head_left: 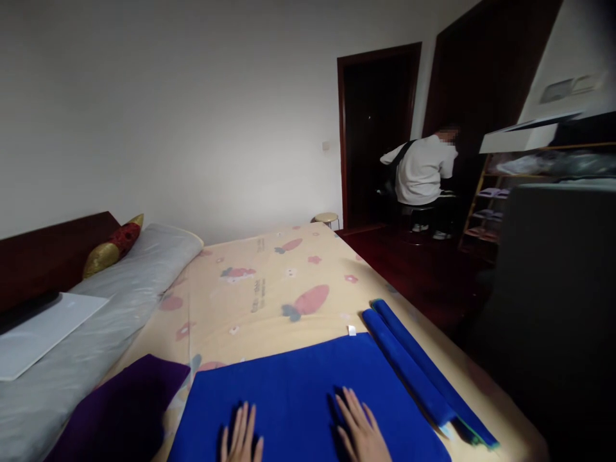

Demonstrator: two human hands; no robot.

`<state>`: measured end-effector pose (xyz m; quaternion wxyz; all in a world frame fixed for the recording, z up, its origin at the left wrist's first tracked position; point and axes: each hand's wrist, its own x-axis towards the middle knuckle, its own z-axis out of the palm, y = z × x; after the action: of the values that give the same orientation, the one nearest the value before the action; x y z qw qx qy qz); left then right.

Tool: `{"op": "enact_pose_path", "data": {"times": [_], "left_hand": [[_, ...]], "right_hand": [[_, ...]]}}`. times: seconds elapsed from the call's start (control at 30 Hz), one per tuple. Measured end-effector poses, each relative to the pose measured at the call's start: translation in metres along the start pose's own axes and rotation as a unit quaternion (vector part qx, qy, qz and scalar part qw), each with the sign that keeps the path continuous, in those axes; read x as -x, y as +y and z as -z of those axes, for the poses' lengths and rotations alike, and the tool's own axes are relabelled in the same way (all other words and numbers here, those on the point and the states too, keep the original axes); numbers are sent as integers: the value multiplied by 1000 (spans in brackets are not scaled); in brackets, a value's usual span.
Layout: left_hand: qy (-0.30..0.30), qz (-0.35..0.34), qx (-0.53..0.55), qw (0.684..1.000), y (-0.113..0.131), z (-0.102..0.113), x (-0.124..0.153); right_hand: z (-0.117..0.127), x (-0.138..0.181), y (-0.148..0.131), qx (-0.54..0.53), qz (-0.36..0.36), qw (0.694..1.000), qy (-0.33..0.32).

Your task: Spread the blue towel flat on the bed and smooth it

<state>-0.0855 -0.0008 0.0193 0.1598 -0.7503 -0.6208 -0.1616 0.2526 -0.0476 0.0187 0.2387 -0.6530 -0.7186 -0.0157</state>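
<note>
While both palms lie flat and released on the blue cloth (298, 391) — left hand (242, 436), right hand (362, 430) — the rolled blue strips (418, 369) run toward one o'clock, nearer the right.

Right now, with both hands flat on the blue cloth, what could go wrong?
1. The folded blue strips lie beside the bed edge; tugging the blue cloth might nudge them off.
2. The purple cloth lies close to its left corner and could get dragged or caught.
3. The left hand and right hand press only the near part, so the far edge may bunch.
</note>
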Motion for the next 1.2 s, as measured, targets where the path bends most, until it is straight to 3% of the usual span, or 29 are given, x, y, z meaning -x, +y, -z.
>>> {"op": "enact_pose_path", "data": {"times": [0.07,0.13,0.27,0.37,0.47,0.67,0.77,0.93,1.07,1.2], "left_hand": [[-22,-57,21,998,42,-4,-19],[-32,-50,35,998,78,-10,-29],[-96,-82,82,989,108,-17,-25],[-146,-79,101,981,107,-12,-21],[-171,-68,108,977,105,-1,-23],[-172,-71,98,978,109,10,-27],[-164,-66,92,980,110,10,-27],[-145,-58,93,983,116,7,-41],[-119,-107,100,982,122,-5,-73],[-155,-80,97,980,126,-25,-102]], "right_hand": [[-13,-18,-33,-37,26,999,-28],[-27,-30,-55,-61,43,996,-44],[-44,-29,-65,-68,76,993,-65],[-39,-20,-50,-59,72,993,-67],[-23,-9,-20,-31,19,998,-49],[4,25,60,64,-114,991,17],[7,28,68,77,-149,985,44],[-3,-14,18,22,-97,995,23],[-23,-64,-29,-48,-12,999,-23],[-41,-95,-46,-92,52,992,-71]]}}
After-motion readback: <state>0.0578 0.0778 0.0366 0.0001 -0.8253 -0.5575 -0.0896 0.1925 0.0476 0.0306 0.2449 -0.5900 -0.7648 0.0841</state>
